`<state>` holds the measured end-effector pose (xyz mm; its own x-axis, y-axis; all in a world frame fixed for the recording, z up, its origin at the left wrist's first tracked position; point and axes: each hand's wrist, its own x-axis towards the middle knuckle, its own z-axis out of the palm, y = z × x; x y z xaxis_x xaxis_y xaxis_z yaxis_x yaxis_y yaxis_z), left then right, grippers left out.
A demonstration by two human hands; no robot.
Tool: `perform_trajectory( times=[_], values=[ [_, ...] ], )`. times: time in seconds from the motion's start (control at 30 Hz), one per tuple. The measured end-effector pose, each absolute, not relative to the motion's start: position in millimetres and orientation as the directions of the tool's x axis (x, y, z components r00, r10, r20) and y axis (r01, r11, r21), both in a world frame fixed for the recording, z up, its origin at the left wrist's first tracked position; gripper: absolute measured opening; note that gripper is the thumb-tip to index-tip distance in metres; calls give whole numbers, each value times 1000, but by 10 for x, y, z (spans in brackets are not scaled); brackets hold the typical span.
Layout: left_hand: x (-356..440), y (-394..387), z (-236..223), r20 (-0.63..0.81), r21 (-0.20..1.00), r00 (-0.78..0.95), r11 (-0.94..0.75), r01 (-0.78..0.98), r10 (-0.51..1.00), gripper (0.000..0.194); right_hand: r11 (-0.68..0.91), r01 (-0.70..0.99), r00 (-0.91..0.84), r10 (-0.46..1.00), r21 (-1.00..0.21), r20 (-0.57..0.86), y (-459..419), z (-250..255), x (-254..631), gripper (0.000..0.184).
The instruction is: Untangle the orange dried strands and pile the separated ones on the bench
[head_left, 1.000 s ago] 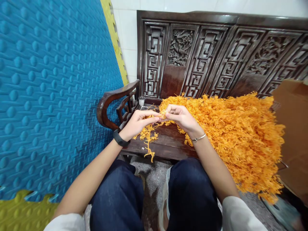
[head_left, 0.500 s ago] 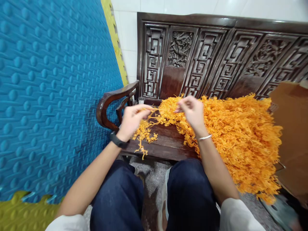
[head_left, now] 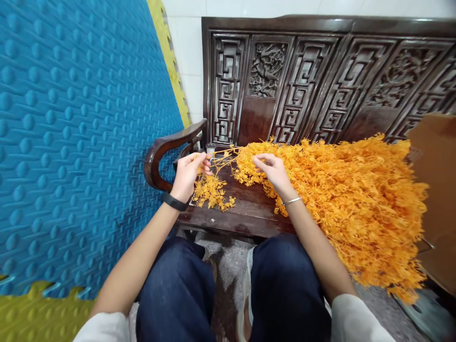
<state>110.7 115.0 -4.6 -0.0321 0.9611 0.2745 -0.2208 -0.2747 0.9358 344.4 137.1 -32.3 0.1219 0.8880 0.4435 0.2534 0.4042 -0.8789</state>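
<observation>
Over the left end of the wooden bench seat, my left hand pinches the thin stem end of an orange artificial flower sprig. From those fingers the stem runs rightward to the blossoms of the big heap. My right hand is at the near left side of that heap of orange artificial flowers, thumb and fingers apart, with nothing visible between them. Below my left hand, a small bunch of orange flowers lies on the seat. Whether it joins the pinched stem I cannot tell.
A carved dark wooden backrest rises behind the flowers. The curved armrest is left of my left hand, beside a blue foam mat. A brown cardboard box stands at the far right.
My left hand has moved slightly left, and its stem stretches out longer. My right hand has shifted left and down, its fingers now apart. A strand below my left hand is gone from there.
</observation>
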Motion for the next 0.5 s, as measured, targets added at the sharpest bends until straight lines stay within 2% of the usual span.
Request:
perform_trajectory(
  times=[0.1, 0.23, 0.4, 0.5],
  values=[
    [1093, 1178, -59, 179, 937, -16, -175, -303, 984, 17, 231, 422, 11, 965, -877, 260, 1484, -501, 3458, 21],
    [1085, 1184, -34, 65, 906, 75, -28, -421, 995, 22, 73, 509, -73, 996, -858, 42, 1569, -716, 3397, 11],
    [1100, 1178, -4, 16, 884, 196, 78, -461, 980, 28, 28, 531, -94, 995, -847, -26, 1617, -885, 3295, 9],
    [1114, 1171, -2, 37, 881, 214, 69, -468, 976, 28, 43, 518, -102, 995, -854, -12, 1630, -937, 3252, 18]
  ],
)
